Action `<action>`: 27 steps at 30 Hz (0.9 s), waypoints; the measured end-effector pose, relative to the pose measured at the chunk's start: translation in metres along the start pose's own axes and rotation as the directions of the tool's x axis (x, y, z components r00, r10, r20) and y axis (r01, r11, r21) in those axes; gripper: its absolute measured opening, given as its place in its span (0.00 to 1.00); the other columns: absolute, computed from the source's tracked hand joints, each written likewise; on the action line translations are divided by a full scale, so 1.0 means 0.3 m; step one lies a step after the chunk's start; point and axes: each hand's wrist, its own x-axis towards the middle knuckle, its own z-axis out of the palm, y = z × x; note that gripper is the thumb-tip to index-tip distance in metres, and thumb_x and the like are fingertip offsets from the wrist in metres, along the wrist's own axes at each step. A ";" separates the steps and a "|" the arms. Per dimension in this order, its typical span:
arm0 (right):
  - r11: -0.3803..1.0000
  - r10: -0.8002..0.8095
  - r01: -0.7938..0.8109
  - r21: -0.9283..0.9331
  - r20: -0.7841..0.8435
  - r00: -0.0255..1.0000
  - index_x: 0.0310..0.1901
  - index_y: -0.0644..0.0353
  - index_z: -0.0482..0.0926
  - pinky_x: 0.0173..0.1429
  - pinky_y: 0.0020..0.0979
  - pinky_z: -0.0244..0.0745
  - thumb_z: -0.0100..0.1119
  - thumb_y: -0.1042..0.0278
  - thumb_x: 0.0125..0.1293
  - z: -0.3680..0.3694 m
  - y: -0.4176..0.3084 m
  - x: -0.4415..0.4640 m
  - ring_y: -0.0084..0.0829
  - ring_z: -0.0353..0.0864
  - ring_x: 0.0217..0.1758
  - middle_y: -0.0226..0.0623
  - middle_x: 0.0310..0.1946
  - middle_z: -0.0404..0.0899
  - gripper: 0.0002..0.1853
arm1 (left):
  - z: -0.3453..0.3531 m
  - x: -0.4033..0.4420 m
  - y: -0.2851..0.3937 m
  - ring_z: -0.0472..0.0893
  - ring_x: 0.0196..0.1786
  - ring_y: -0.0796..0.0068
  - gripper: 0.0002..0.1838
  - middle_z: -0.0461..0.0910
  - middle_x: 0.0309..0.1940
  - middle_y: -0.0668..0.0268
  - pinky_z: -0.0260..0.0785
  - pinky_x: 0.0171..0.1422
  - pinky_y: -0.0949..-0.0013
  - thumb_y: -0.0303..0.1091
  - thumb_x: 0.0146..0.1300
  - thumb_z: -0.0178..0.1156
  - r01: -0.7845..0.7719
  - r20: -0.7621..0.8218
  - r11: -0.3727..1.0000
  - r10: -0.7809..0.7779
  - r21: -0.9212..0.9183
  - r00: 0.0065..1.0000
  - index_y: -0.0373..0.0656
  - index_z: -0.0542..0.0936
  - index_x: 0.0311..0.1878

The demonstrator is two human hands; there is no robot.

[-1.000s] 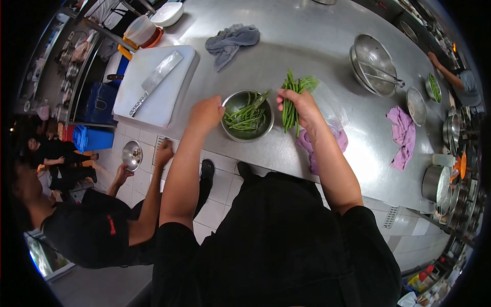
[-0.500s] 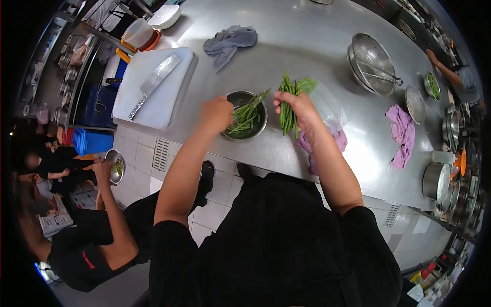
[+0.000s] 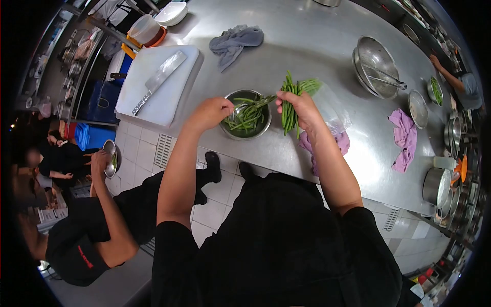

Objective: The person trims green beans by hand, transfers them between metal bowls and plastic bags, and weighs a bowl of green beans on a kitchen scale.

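My right hand (image 3: 299, 106) is closed around a bunch of long green beans (image 3: 290, 120), held upright just right of a metal bowl (image 3: 249, 137). Cut green beans (image 3: 246, 118) lie in the bowl, and some stretch over its right rim towards my right fingers. My left hand (image 3: 214, 111) is at the bowl's left rim, thumb and fingers pinched together. Something small and shiny shows at its fingertips, but I cannot make out what it is. A clear plastic bag (image 3: 331, 110) with more green beans lies behind my right hand, partly over a purple cloth (image 3: 341, 143).
A cleaver (image 3: 159, 79) lies on a white cutting board (image 3: 171, 97) to the left. Behind are a grey cloth (image 3: 236, 42) and a white bowl (image 3: 172, 14). A colander (image 3: 377, 64) and another purple cloth (image 3: 404, 138) are right. A co-worker (image 3: 110, 230) stands at left.
My left hand has drawn slightly left, away from the bowl's middle, uncovering more of the beans inside. My right hand still holds its bunch in nearly the same place.
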 end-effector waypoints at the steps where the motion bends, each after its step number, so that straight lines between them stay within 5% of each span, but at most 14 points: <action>1: 1.000 -0.011 0.011 0.015 -0.003 1.000 0.38 0.65 0.78 0.26 0.26 0.74 0.64 0.70 0.62 0.001 0.002 0.000 0.26 0.79 0.24 0.36 0.27 0.81 0.08 | 0.005 0.007 0.007 0.81 0.39 0.64 0.11 0.82 0.39 0.58 0.72 0.45 0.65 0.35 0.65 0.60 0.153 0.041 0.972 -0.148 -0.176 0.988 0.39 0.84 0.45; 3: 1.000 -0.008 0.008 0.017 -0.003 1.000 0.38 0.64 0.78 0.25 0.26 0.74 0.64 0.70 0.62 0.000 0.006 0.001 0.25 0.79 0.24 0.36 0.27 0.81 0.08 | 0.009 0.006 0.014 0.82 0.40 0.66 0.12 0.83 0.40 0.58 0.73 0.46 0.66 0.35 0.65 0.59 0.301 0.108 0.891 -0.281 -0.340 0.954 0.40 0.83 0.47; 8: 1.000 -0.004 0.005 0.012 -0.039 0.999 0.39 0.64 0.78 0.26 0.26 0.74 0.64 0.70 0.62 -0.015 -0.038 -0.066 0.25 0.79 0.24 0.35 0.27 0.80 0.08 | 0.014 -0.016 0.058 0.81 0.36 0.72 0.11 0.82 0.41 0.60 0.73 0.43 0.69 0.34 0.67 0.59 0.026 -0.340 0.931 -0.159 -0.365 0.927 0.38 0.81 0.48; 12: 0.986 -0.158 0.162 0.027 -0.120 0.980 0.42 0.63 0.77 0.28 0.26 0.74 0.64 0.69 0.62 -0.093 -0.153 -0.257 0.26 0.78 0.23 0.33 0.26 0.78 0.10 | 0.048 -0.024 0.191 0.78 0.32 0.76 0.12 0.80 0.33 0.67 0.71 0.40 0.72 0.36 0.67 0.61 -0.043 -0.370 0.909 -0.125 -0.414 0.920 0.38 0.81 0.48; 14: 0.924 -0.355 0.380 0.029 -0.296 0.887 0.43 0.63 0.76 0.27 0.26 0.74 0.64 0.68 0.63 -0.206 -0.202 -0.346 0.26 0.77 0.23 0.33 0.25 0.77 0.11 | 0.085 -0.012 0.316 0.78 0.32 0.76 0.10 0.80 0.33 0.66 0.70 0.39 0.73 0.35 0.66 0.62 -0.100 -0.383 0.939 -0.035 -0.328 0.923 0.39 0.82 0.44; 18: 0.876 -0.437 0.483 -0.010 -0.442 0.784 0.48 0.65 0.74 0.25 0.27 0.73 0.60 0.68 0.65 -0.398 -0.249 -0.515 0.26 0.76 0.22 0.33 0.24 0.76 0.14 | 0.220 0.067 0.548 0.79 0.36 0.68 0.14 0.79 0.35 0.62 0.72 0.41 0.66 0.40 0.60 0.67 -0.320 -0.290 0.919 0.249 -0.232 0.924 0.40 0.81 0.43; 20: 0.889 -0.418 0.457 -0.037 -0.474 0.775 0.48 0.65 0.74 0.25 0.27 0.73 0.60 0.67 0.65 -0.452 -0.218 -0.558 0.26 0.76 0.22 0.34 0.24 0.76 0.14 | 0.328 0.117 0.654 0.80 0.37 0.64 0.16 0.79 0.36 0.61 0.72 0.42 0.63 0.42 0.59 0.68 -0.439 -0.321 0.887 0.379 -0.139 0.868 0.41 0.81 0.44; 22: 0.923 -0.351 0.382 -0.039 -0.494 0.796 0.48 0.64 0.74 0.25 0.27 0.74 0.61 0.66 0.64 -0.470 -0.158 -0.575 0.26 0.76 0.21 0.34 0.25 0.76 0.15 | 0.399 0.169 0.736 0.81 0.39 0.58 0.13 0.79 0.39 0.60 0.73 0.43 0.56 0.41 0.61 0.64 -0.486 -0.377 0.850 0.526 0.204 0.762 0.43 0.80 0.43; 26: 0.975 -0.187 0.219 0.025 -0.437 0.880 0.52 0.65 0.74 0.26 0.26 0.73 0.60 0.70 0.62 -0.414 -0.051 -0.560 0.26 0.76 0.21 0.34 0.25 0.76 0.17 | 0.511 0.290 0.684 0.80 0.39 0.55 0.09 0.78 0.36 0.58 0.73 0.43 0.55 0.37 0.60 0.62 -0.396 -0.308 0.884 0.460 0.248 0.833 0.43 0.79 0.40; 27: 0.977 -0.175 0.207 0.044 -0.380 0.908 0.52 0.64 0.74 0.27 0.26 0.73 0.60 0.71 0.62 -0.396 -0.036 -0.545 0.25 0.76 0.22 0.33 0.25 0.76 0.17 | 0.497 0.290 0.673 0.80 0.40 0.53 0.08 0.79 0.36 0.57 0.72 0.44 0.55 0.34 0.61 0.61 -0.376 -0.300 0.919 0.394 0.118 0.869 0.42 0.79 0.39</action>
